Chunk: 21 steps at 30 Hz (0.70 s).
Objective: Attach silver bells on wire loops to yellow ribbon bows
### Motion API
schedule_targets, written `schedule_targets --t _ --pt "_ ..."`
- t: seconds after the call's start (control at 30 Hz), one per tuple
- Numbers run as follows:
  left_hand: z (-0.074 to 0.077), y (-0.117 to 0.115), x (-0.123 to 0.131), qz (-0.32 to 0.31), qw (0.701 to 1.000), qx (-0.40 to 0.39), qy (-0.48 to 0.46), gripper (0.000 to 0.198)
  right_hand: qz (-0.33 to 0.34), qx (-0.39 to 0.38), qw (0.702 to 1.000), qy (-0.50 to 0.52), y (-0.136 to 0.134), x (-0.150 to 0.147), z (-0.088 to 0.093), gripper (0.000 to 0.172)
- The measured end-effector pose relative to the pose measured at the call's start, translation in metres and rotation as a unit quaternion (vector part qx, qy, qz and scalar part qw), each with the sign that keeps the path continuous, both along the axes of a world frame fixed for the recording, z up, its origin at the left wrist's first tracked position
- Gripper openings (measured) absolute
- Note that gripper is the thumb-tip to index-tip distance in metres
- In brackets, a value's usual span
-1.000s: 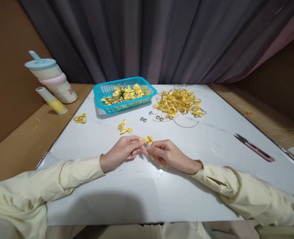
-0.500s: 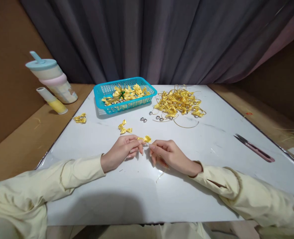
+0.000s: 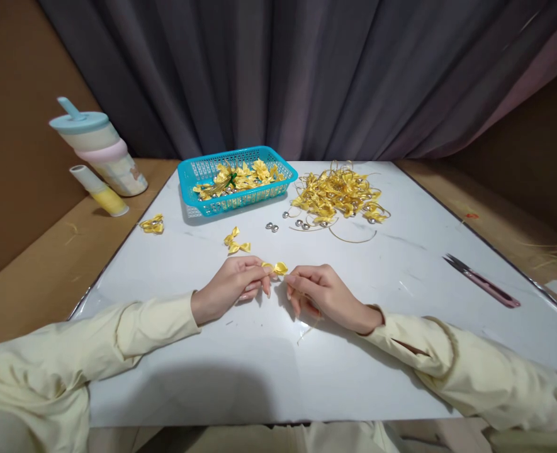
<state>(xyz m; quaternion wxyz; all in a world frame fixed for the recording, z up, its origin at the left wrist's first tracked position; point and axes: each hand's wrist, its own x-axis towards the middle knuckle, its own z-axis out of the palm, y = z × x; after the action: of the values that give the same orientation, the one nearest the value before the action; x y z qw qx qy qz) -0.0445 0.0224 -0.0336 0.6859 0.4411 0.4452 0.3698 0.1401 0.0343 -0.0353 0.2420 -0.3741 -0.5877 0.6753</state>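
Note:
My left hand [image 3: 233, 286] rests on the white table [image 3: 278, 352] and pinches a small yellow ribbon bow [image 3: 277, 268] between thumb and fingertips. My right hand [image 3: 323, 294] lies just to the right of the bow, fingers curled in a pinch, a short gap from the left fingers. A thin pale strand [image 3: 306, 330] trails on the table below the right hand; whether the fingers hold it is unclear. Both arms wear pale yellow sleeves.
A blue basket [image 3: 197, 173] with yellow bows stands at the back. Right of it lies a pile of yellow ribbons with silver bells [image 3: 337, 195]. Loose bows [image 3: 235, 241] [image 3: 151, 224], two bells [image 3: 272, 226], pink snips [image 3: 483, 281] and a tumbler [image 3: 99, 148] are around.
My right hand has drawn a little away from the bow to the right, leaving a gap. The left hand keeps its pinch on the bow and has barely moved.

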Motion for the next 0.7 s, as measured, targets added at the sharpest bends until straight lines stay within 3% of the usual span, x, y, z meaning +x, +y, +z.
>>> schedule_targets --t 0.7 --pt "-0.0007 0.0013 -0.0008 0.002 1.0 -0.013 -0.022 0.023 0.018 -0.013 1.0 -0.002 0.0 0.0 0.0025 0.035"
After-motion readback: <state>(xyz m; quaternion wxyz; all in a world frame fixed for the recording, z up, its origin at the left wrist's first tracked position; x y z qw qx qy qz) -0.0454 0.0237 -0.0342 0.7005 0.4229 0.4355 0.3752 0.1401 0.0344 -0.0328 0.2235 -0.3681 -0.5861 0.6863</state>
